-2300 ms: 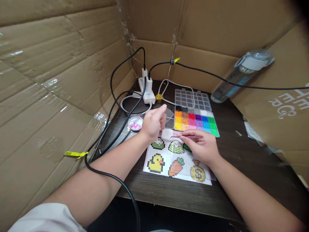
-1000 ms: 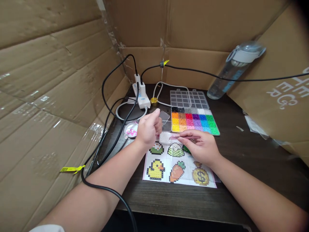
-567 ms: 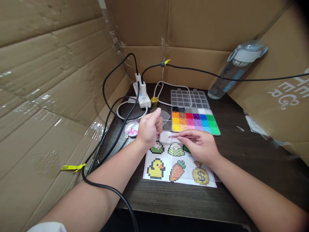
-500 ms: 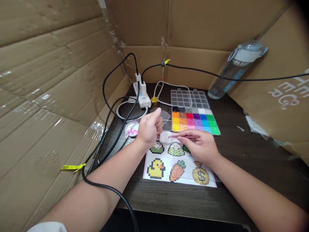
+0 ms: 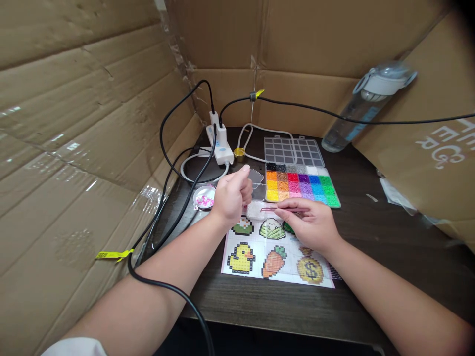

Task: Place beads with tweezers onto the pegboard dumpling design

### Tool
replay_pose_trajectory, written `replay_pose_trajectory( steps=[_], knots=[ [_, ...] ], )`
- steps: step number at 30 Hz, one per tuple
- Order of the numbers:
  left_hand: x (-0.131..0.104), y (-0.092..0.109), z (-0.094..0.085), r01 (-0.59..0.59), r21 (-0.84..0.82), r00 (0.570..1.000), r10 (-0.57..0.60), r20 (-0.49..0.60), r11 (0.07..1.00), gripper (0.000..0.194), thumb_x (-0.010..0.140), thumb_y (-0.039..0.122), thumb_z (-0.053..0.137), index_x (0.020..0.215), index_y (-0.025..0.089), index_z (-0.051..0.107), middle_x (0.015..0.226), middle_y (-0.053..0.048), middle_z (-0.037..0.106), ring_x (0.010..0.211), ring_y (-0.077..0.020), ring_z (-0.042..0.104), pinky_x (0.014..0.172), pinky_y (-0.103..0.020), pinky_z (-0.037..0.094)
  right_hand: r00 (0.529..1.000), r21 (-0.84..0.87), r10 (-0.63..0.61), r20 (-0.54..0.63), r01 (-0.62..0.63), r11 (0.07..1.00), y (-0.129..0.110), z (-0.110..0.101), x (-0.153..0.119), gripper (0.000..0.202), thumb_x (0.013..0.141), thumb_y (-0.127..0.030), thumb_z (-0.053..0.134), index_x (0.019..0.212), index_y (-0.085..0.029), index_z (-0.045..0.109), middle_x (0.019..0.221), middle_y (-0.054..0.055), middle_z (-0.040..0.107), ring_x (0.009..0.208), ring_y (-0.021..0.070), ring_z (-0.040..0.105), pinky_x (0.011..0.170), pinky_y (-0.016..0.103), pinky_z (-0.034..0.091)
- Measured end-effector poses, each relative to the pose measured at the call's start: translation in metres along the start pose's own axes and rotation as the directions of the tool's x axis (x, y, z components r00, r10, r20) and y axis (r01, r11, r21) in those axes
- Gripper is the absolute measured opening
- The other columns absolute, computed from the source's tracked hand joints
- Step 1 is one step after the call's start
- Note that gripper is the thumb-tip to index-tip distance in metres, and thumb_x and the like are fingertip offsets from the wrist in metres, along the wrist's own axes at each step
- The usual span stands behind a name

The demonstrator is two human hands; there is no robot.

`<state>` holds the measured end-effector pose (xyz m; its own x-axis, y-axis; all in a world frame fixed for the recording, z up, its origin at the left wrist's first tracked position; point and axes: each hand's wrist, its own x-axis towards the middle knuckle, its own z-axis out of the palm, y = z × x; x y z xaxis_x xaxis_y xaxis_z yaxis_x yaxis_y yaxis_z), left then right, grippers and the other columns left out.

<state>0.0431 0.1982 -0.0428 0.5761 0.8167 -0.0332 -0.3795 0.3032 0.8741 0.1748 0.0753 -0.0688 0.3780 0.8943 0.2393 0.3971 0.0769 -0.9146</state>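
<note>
Both forearms reach forward, the left hand (image 5: 232, 196) curled in a loose fist, the right hand (image 5: 311, 225) closed in a pinching grip.

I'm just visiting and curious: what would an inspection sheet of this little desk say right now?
Surface: dark wood-grain table, partly covered.
Job's things: pink tweezers in the right hand, tips over a small clear pegboard; pattern sheet with duck, carrot and money bag; open bead box of sorted colours.
Clutter: small dish of pink beads, gold cap, water bottle leaning on the cardboard.
Hands: left hand closed loosely beside the pegboard; whether it holds anything cannot be told.
Cables: black cables and a white one run to a white power strip.
Surroundings: cardboard walls on three sides.
</note>
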Motion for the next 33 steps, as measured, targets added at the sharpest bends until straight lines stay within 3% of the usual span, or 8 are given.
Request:
replay_pose_trajectory(
  steps=[13,25,33],
  knots=[
    [-0.0007,0.0,0.0009,0.007,0.002,1.0,-0.007,-0.015,1.0,0.056,0.084,0.04,0.061,0.052,0.019,0.021,0.046,0.008,0.018,0.038,-0.0041,0.019,0.039,-0.02,0.018,0.999,0.019,0.027,0.043,-0.028,0.999,0.0038,0.0009,-0.0001,0.012,0.08,-0.03,0.072,0.086,-0.021,0.076,0.092,0.007,0.078,0.083,0.0225,0.075,0.073,0.036,0.064],
    [-0.0004,-0.0003,0.0011,0.007,0.0,1.0,-0.007,-0.013,1.0,0.057,0.085,0.04,0.06,0.051,0.019,0.02,0.045,0.007,0.018,0.038,-0.0041,0.019,0.038,-0.021,0.017,1.0,0.014,-0.008,0.001,0.008,1.0,0.0027,0.0014,0.0007,0.007,0.078,-0.028,0.072,0.08,-0.022,0.075,0.084,0.005,0.078,0.073,0.0204,0.075,0.067,0.033,0.064],
    [0.0007,-0.0011,-0.0003,-0.008,0.009,1.0,0.008,0.001,1.0,0.056,0.084,0.041,0.061,0.052,0.019,0.02,0.045,0.007,0.018,0.038,-0.0042,0.019,0.038,-0.021,0.016,1.0,0.004,-0.002,-0.008,0.002,1.0,-0.0005,-0.0012,-0.0012,0.006,0.079,-0.027,0.072,0.082,-0.023,0.076,0.087,0.005,0.078,0.08,0.0217,0.075,0.069,0.033,0.064]
  ],
)
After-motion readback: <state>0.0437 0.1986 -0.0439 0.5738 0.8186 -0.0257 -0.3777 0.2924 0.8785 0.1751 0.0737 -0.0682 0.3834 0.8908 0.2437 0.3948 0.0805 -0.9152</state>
